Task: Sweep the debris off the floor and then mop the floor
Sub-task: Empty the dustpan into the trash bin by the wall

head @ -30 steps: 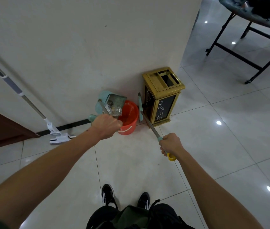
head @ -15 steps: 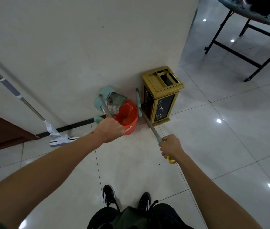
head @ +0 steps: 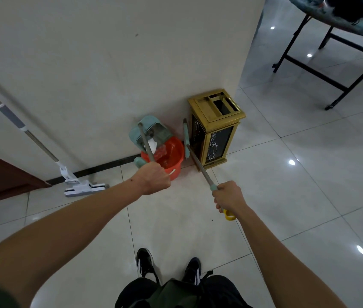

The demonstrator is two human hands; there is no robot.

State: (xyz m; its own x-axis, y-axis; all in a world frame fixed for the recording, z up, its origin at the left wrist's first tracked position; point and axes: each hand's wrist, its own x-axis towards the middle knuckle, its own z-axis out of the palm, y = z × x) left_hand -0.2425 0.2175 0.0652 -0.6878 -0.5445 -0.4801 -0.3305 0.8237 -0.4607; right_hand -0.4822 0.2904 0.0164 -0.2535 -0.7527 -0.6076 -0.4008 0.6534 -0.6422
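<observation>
Dustpan (head: pixel 151 132) tipped over the orange bucket (head: pixel 171 156) at the wall base, w/ white paper and red scraps sliding from pan into bucket. Left hand (head: pixel 153 178) fist-wrapped round the dustpan's metal handle, near end. Right hand (head: pixel 228 197) curled round the broom (head: pixel 198 162) stick; broom head up betw. bucket and the gold bin (head: pixel 217 127) on the right. Mop (head: pixel 82 187) leans on the wall far left, head on the floor (head: pixel 287 196) tiles. Folding table (head: pixel 342 30) far right. Person's black shoes (head: pixel 146 264) near bottom
</observation>
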